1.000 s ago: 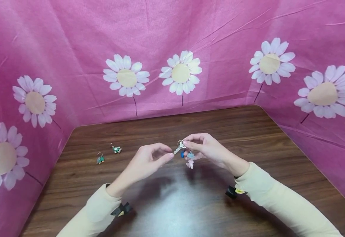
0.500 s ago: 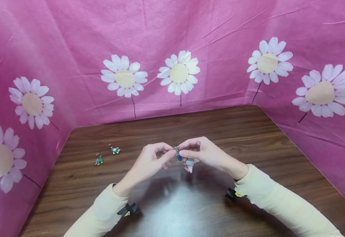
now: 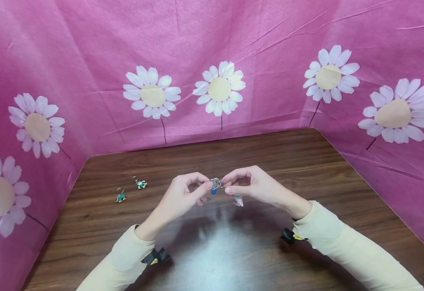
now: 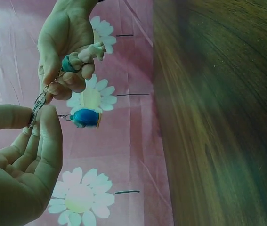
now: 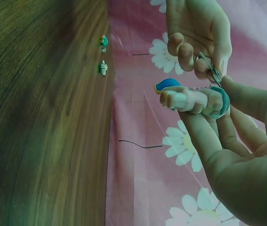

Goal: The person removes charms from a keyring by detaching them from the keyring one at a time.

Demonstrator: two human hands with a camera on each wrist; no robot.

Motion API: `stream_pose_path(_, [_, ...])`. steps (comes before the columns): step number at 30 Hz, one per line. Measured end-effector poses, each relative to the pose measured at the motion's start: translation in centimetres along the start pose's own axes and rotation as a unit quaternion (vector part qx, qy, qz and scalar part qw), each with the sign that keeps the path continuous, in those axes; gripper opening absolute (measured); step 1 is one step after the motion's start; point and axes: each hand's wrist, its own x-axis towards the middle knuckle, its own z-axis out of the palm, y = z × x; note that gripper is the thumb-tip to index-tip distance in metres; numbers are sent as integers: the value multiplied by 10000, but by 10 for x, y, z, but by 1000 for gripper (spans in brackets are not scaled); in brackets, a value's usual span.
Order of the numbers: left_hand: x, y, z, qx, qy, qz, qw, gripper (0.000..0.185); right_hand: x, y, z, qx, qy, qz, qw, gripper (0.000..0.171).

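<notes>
In the head view both hands meet over the middle of the table. Thumb and fingertips of my left hand (image 3: 179, 196) pinch a silver key (image 3: 215, 184), its blade hidden by the fingers. A metal key ring (image 4: 40, 100) runs through it. From the ring hangs a blue charm (image 4: 85, 117) on a short chain. My right hand (image 3: 259, 188) pinches the gold chain of a second charm, a small pale pink figure (image 5: 190, 100) with a teal top (image 5: 222, 101). That figure lies against the right fingers in the right wrist view.
Two small green-and-white figure keychains, a nearer one (image 3: 121, 197) and a farther one (image 3: 140, 184), lie on the brown wooden table (image 3: 288, 157) at the left. A pink cloth (image 3: 263, 36) with daisies surrounds its back and sides.
My left hand has moved right and taken hold of the key, which the right hand held earlier. My right fingers have shifted from the key to the pink figure's chain.
</notes>
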Motion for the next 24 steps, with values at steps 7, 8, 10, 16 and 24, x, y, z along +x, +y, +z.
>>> stream_pose_path(7, [-2, 2, 0, 36, 96, 153, 9998, 16, -1, -3, 0, -37, 60, -44, 10000, 20])
stream_pose_path(8, [-2, 2, 0, 49, 122, 173, 9998, 15, -2, -4, 0, -21, 67, -34, 10000, 19])
stream_pose_path(10, [-3, 2, 0, 95, 168, 219, 9996, 13, -2, -5, 1, 1, 83, -37, 10000, 18])
stream_pose_path(16, [-3, 2, 2, 745, 555, 811, 9924, 6, -1, -5, 4, -307, 253, -347, 9986, 10])
stream_pose_path(24, [-3, 4, 2, 602, 430, 528, 9959, 9, 0, -2, 8, -711, 321, -851, 9933, 7])
